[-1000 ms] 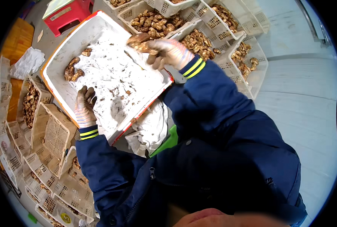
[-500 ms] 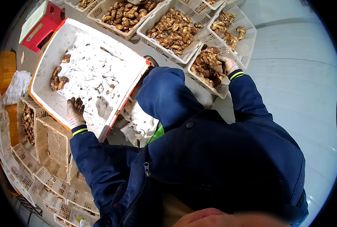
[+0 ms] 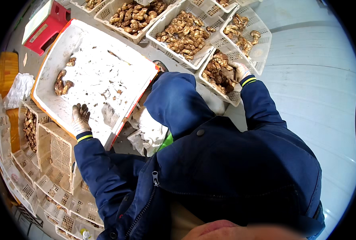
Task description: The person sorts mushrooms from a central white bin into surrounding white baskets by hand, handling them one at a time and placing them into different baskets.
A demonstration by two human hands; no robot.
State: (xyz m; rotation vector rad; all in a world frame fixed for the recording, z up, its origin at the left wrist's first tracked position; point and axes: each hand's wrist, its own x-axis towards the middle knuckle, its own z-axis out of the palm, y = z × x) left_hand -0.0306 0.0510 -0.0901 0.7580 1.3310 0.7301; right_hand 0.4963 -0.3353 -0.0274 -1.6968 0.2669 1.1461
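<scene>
My left hand point(image 3: 81, 117), in a dirty pale glove, is open at the near left rim of a white foam box point(image 3: 110, 40), fingers apart and holding nothing. Brown mushrooms point(image 3: 61, 83) lie at the box's left side on white paper point(image 3: 102, 84) strewn with dark debris. My right hand point(image 3: 238, 70), also gloved, reaches into a plastic crate point(image 3: 234, 100) of brown mushrooms point(image 3: 218, 70) at the right, its fingers curled among them. What they grip, if anything, is hidden.
More mesh crates point(image 3: 158, 28) of mushrooms stand behind, and stacked crates point(image 3: 54, 148) at left. A red stool point(image 3: 48, 30), orange bins point(image 3: 4, 76), crumpled white material point(image 3: 20, 88) and my navy-clad leg point(image 3: 178, 96) are around the box. Pale panelling point(image 3: 306, 120) runs along the right.
My right hand moved from above the box, holding a large mushroom, rightward into the crate; it has barely moved since. My left hand shifted slightly down and left in the picture, still open.
</scene>
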